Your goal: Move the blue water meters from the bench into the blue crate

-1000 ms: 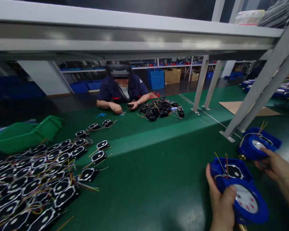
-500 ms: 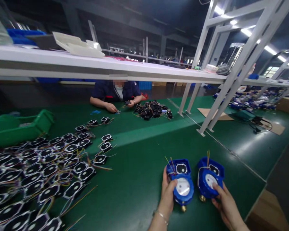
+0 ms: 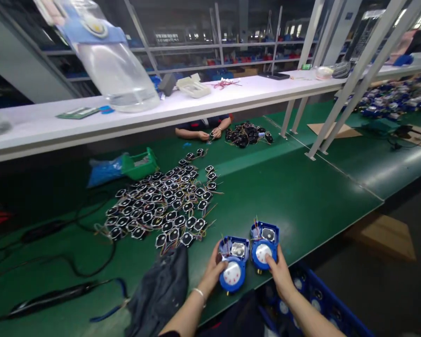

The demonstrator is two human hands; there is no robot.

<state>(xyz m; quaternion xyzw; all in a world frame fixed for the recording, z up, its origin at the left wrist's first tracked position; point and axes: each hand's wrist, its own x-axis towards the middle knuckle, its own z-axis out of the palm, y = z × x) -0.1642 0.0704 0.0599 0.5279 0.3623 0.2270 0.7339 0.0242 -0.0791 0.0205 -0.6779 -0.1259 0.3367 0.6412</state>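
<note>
My left hand (image 3: 214, 270) grips a blue water meter (image 3: 233, 264) by its left side, thumb near the round white dial. A second blue water meter (image 3: 264, 248) is held by my right hand (image 3: 279, 270), with the thumb on its dial. Both meters face up, side by side at the front edge of the green table (image 3: 263, 187). Each has a square housing at its far end with a module inside and thin wires poking out. To their left, many black modules with wires (image 3: 175, 201) are spread over the table.
A dark cloth (image 3: 161, 290), cables and a soldering-iron-like tool (image 3: 52, 297) lie at left. A green bin (image 3: 140, 164) stands farther back. Across the table, a person's hands (image 3: 210, 135) work beside a black module pile (image 3: 247, 135). A white shelf (image 3: 196, 105) spans above; a blue crate (image 3: 323, 304) holds meters below.
The view has swung left and down, bringing the cloth, cables and crate into sight. Both hands keep hold of their meters, which now appear nearer the table's front edge.
</note>
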